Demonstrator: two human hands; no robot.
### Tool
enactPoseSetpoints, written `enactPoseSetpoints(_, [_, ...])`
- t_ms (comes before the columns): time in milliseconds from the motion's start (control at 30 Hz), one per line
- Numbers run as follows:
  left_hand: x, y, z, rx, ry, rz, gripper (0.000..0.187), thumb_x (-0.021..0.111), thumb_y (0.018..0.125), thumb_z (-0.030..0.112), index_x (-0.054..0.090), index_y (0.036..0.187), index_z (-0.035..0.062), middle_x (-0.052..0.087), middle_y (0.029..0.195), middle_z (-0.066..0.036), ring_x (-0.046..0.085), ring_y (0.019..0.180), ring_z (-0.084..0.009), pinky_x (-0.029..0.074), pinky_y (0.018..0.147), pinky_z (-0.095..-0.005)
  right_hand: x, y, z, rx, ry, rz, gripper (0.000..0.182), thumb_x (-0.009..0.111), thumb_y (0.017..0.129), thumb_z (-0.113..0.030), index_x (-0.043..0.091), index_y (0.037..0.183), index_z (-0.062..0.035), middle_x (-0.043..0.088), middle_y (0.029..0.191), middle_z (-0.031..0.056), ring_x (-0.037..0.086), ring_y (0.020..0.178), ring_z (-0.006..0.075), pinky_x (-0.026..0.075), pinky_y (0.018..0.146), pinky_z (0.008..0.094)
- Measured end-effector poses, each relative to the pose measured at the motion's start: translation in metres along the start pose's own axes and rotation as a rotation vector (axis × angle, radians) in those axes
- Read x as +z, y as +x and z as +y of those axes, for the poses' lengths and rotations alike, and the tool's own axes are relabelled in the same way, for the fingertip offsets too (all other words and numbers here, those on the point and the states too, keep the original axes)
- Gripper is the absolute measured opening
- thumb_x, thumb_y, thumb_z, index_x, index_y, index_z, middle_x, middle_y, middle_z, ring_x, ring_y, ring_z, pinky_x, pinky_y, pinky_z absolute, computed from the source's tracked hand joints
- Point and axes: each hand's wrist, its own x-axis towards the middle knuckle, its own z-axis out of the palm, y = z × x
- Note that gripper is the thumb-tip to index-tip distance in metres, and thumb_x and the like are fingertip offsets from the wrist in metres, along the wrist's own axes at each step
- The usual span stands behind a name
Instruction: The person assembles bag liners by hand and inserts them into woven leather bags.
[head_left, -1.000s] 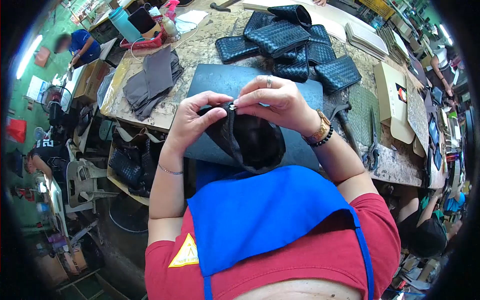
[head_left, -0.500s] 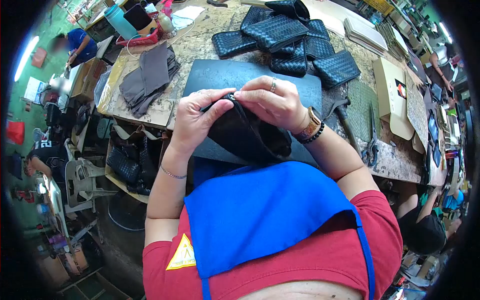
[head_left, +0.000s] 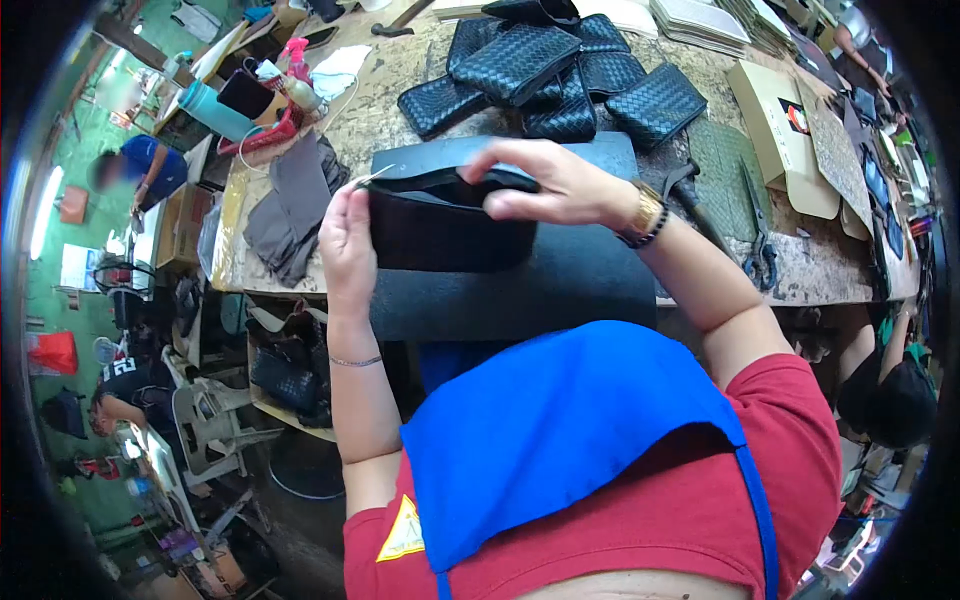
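A black pouch (head_left: 450, 235) is held upright over the dark mat (head_left: 520, 300), its opening parted along the top. My left hand (head_left: 348, 240) pinches its left end, where a small light-coloured piece sticks out at the corner. At the right end of the opening, my right hand (head_left: 550, 185) has its fingers and thumb closed around the pouch's edge, slightly blurred. Beyond the mat lies a pile of woven black pouches (head_left: 515, 65).
Dark folded cloth (head_left: 290, 205) and a red basket (head_left: 275, 135) with bottles are at the left. To the right are a hammer (head_left: 695, 205), scissors (head_left: 760, 235) and a cardboard box (head_left: 775, 130). Other people (head_left: 150, 170) are in the background.
The pouch has turned from a slant to lengthwise across, with its opening parted. My hands have moved apart, from pinching together at one corner to opposite ends. The view has shifted slightly.
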Motion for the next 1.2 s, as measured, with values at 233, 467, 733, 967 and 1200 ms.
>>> enactPoseSetpoints(233, [-0.027,0.002,-0.062,-0.065,-0.200,0.162,0.026,0.054,0.103,0.024,0.057,0.117,0.0024,0.058,0.105,0.002,0.050,0.096,-0.0034,0.041,0.087,-0.0182,0.029,-0.043,-0.005,-0.072,-0.575,-0.018,0.027,0.077,0.079,-0.028,0.063,0.095,-0.0121,0.064,0.102,0.0053,0.058,0.111,0.0222,0.019,0.115,0.0615])
enactPoseSetpoints(467, [-0.014,0.028,-0.080,0.023,0.140,-0.048,0.041,0.047,0.104,0.032,0.063,0.119,-0.0022,0.066,0.115,-0.009,0.058,0.111,-0.0162,0.042,0.101,-0.0299,0.071,-0.043,-0.006,-0.008,-0.294,0.077,0.017,0.073,0.085,-0.020,0.064,0.094,-0.0102,0.062,0.083,0.0055,0.063,0.078,0.0244,0.044,0.101,0.0500])
enactPoseSetpoints(733, [-0.130,0.043,-0.111,0.151,1.302,0.287,0.038,0.068,0.087,0.037,0.067,0.113,0.0098,0.067,0.118,-0.009,0.062,0.111,-0.0285,0.039,0.102,-0.0552,0.067,-0.066,0.020,0.376,0.082,0.334,0.035,0.067,0.093,-0.016,0.059,0.125,-0.0041,0.065,0.119,0.0092,0.061,0.110,0.0178,0.045,0.096,0.0322])
enactPoseSetpoints(967, [-0.154,0.042,-0.107,0.249,0.963,0.438,0.024,0.059,0.095,0.026,0.068,0.101,0.0044,0.070,0.100,-0.015,0.066,0.091,-0.0356,0.052,0.079,-0.0387,0.028,0.020,0.016,0.079,-0.155,0.186,0.031,0.067,0.092,-0.018,0.062,0.119,-0.0034,0.070,0.103,0.0097,0.067,0.096,0.0189,0.052,0.085,0.0324])
enactPoseSetpoints(1200, [-0.127,0.031,-0.081,0.463,1.015,0.280,0.014,0.064,0.091,0.019,0.069,0.095,0.0069,0.070,0.097,-0.010,0.066,0.086,-0.0307,0.050,0.078,-0.0386,0.092,0.157,0.038,-0.129,-0.452,0.026,0.068,0.076,0.081,-0.016,0.046,0.142,-0.0213,0.051,0.138,0.0148,0.067,0.097,0.0280,0.055,0.086,0.0386])
